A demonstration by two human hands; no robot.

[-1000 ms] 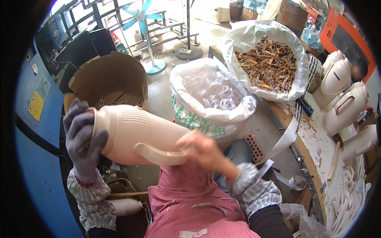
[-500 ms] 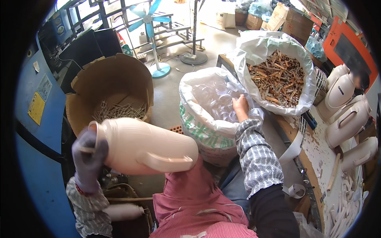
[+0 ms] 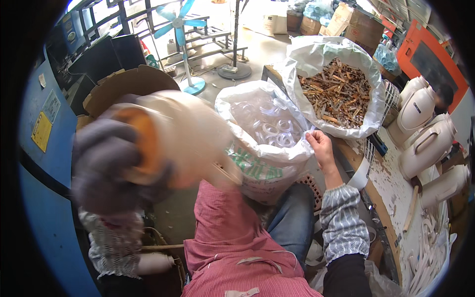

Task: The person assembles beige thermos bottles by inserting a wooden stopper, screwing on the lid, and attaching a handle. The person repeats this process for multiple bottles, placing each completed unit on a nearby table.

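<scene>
My left hand (image 3: pixel 106 161), in a grey glove, grips the open end of a cream vacuum-jug shell (image 3: pixel 198 131). The shell lies tilted on its side above my lap, smeared by motion, its orange-brown inside showing at the mouth. My bare right hand (image 3: pixel 322 148) is closed in a pinch at the right rim of a white woven sack (image 3: pixel 247 141). Whether the fingertips hold a ring or only touch the sack's edge, I cannot make out. Clear plastic rings (image 3: pixel 274 126) fill the sack.
Behind stands another white sack (image 3: pixel 292 74) of brown strips. On the right bench (image 3: pixel 383 198) are several cream jugs (image 3: pixel 425 148), a wooden-handled hammer (image 3: pixel 411 210) and white strips (image 3: pixel 425 257). A cardboard bin (image 3: pixel 133 81) and blue cabinet (image 3: pixel 47 163) stand left, a fan (image 3: pixel 180 24) beyond.
My right hand has drawn back from among the rings to the sack's right rim. My left hand has raised the jug shell and swung its mouth towards me.
</scene>
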